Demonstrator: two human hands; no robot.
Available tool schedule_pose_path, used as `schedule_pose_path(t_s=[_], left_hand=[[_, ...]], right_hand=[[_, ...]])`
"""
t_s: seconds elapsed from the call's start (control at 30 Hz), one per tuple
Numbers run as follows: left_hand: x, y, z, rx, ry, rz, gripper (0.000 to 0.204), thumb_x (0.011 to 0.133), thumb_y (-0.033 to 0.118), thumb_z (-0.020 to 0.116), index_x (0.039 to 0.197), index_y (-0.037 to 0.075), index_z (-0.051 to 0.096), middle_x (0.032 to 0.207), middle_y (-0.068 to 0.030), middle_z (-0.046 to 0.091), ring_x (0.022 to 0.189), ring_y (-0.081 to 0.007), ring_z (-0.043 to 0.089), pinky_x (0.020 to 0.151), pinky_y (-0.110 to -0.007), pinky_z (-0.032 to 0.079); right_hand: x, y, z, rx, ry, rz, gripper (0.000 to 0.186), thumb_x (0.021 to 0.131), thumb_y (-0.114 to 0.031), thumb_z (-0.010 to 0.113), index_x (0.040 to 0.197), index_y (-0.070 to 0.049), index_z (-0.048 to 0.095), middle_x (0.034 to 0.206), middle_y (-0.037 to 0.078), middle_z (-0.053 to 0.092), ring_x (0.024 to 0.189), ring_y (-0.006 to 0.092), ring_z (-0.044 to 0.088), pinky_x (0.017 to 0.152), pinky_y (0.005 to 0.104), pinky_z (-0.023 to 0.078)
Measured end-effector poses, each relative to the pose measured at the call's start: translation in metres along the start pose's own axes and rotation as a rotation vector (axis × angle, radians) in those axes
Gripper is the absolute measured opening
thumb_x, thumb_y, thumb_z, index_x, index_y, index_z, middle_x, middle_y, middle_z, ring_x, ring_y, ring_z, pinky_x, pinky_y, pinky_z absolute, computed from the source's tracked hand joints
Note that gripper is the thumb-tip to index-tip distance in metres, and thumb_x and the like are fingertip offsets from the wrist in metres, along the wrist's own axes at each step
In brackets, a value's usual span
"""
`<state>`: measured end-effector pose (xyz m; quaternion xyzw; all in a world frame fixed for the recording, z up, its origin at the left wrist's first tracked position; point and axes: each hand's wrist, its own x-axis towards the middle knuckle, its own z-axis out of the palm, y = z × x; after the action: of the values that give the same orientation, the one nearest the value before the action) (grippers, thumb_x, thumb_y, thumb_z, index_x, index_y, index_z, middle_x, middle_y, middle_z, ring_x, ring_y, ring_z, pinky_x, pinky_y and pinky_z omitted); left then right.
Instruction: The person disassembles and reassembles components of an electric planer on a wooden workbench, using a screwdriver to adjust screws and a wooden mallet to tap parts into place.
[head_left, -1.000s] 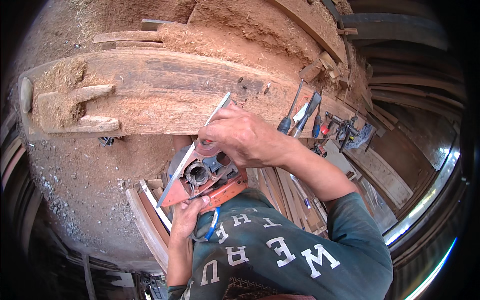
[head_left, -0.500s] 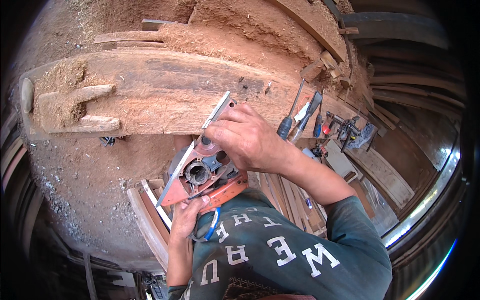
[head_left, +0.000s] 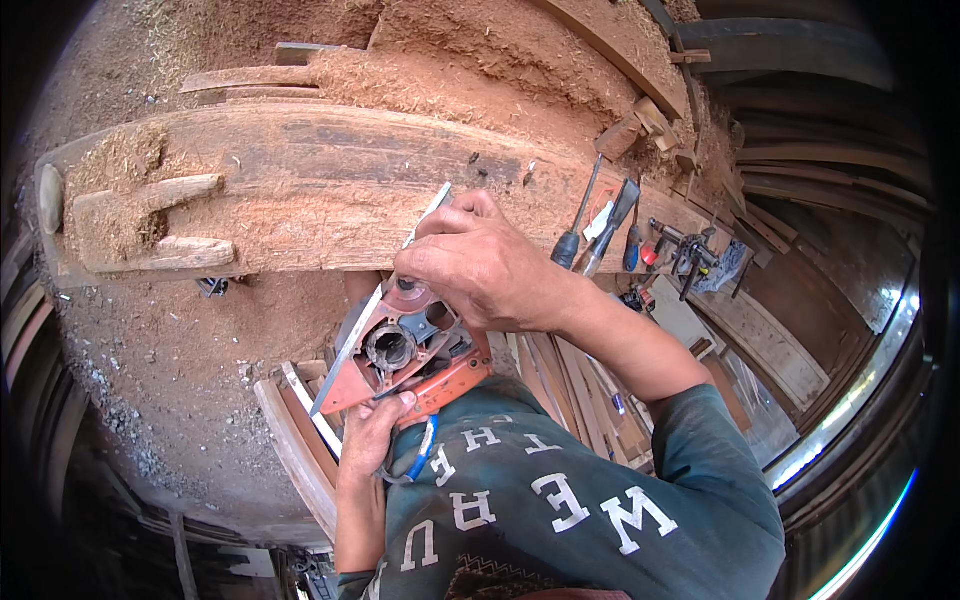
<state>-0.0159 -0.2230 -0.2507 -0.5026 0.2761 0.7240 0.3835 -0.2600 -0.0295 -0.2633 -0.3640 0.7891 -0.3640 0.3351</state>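
A red electric hand planer (head_left: 345,393) is tilted on its side in front of my body, its pale flat sole facing left. A round dark opening (head_left: 390,347) with fine ribs shows in its side. My left hand (head_left: 368,437) grips the rear end from below, thumb laid against the orange handle (head_left: 450,383). Over the front end is my right hand (head_left: 490,268), its fingers bent and pressed together on the planer. Whatever lies under those fingertips is hidden. A blue cord (head_left: 425,450) loops down from the handle against my shirt.
A long wooden bench (head_left: 300,200) strewn with sawdust runs beyond the planer. Two wooden prongs (head_left: 190,250) stand at its left end. A screwdriver (head_left: 567,247), a chisel (head_left: 612,225) and several other tools lie to the right. Boards (head_left: 300,440) lean below the bench.
My right hand has shifted slightly left along the planer's front, its fingers curling a little more. The left hand keeps its grip, and the planer stays nearly in place.
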Motion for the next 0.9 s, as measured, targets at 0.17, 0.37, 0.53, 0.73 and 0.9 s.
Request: schedule_pose_path(t_s=[0.17, 0.37, 0.53, 0.73, 0.9], left_hand=[[-0.001, 0.002, 0.001, 0.003, -0.02, 0.019, 0.041, 0.096, 0.011, 0.066, 0.132, -0.007, 0.063, 0.116, -0.018, 0.074, 0.095, -0.0269, 0.078, 0.083, -0.036, 0.067], [-0.001, 0.002, 0.0, -0.004, -0.019, 0.013, 0.047, 0.095, 0.01, 0.067, 0.137, -0.009, 0.058, 0.118, -0.0202, 0.074, 0.096, -0.0288, 0.078, 0.082, -0.037, 0.067], [-0.002, 0.002, 0.002, -0.019, -0.009, 0.011, 0.05, 0.094, 0.01, 0.068, 0.139, -0.009, 0.056, 0.115, -0.0214, 0.075, 0.092, -0.0312, 0.078, 0.081, -0.039, 0.067], [-0.003, 0.005, 0.005, 0.01, 0.001, 0.018, 0.049, 0.093, 0.009, 0.068, 0.138, -0.007, 0.056, 0.114, -0.0204, 0.075, 0.091, -0.0301, 0.078, 0.08, -0.038, 0.067], [-0.002, 0.002, 0.006, -0.029, 0.015, -0.004, 0.044, 0.095, 0.01, 0.068, 0.135, -0.006, 0.06, 0.114, -0.0186, 0.075, 0.093, -0.0276, 0.078, 0.082, -0.037, 0.067]], right_hand=[[0.0, 0.005, -0.006, 0.018, 0.078, 0.031, 0.034, 0.084, -0.003, 0.073, 0.118, -0.008, 0.071, 0.101, 0.005, 0.074, 0.108, 0.0266, 0.067, 0.097, 0.0438, 0.04], [0.007, 0.001, 0.001, 0.007, 0.052, -0.058, 0.022, 0.086, -0.003, 0.064, 0.108, -0.009, 0.066, 0.09, 0.006, 0.069, 0.102, 0.0261, 0.065, 0.096, 0.0453, 0.038], [0.011, -0.002, -0.003, 0.03, 0.022, -0.065, 0.023, 0.088, -0.004, 0.063, 0.11, -0.01, 0.068, 0.089, 0.005, 0.07, 0.103, 0.0246, 0.064, 0.097, 0.0459, 0.038], [0.014, -0.001, 0.001, -0.022, 0.005, -0.095, 0.018, 0.092, -0.009, 0.063, 0.11, -0.01, 0.068, 0.09, 0.004, 0.07, 0.103, 0.0235, 0.065, 0.103, 0.0461, 0.039], [0.023, -0.011, -0.005, -0.139, -0.123, -0.167, 0.011, 0.09, -0.012, 0.066, 0.1, -0.007, 0.064, 0.086, 0.005, 0.068, 0.101, 0.0243, 0.064, 0.107, 0.0478, 0.039]])
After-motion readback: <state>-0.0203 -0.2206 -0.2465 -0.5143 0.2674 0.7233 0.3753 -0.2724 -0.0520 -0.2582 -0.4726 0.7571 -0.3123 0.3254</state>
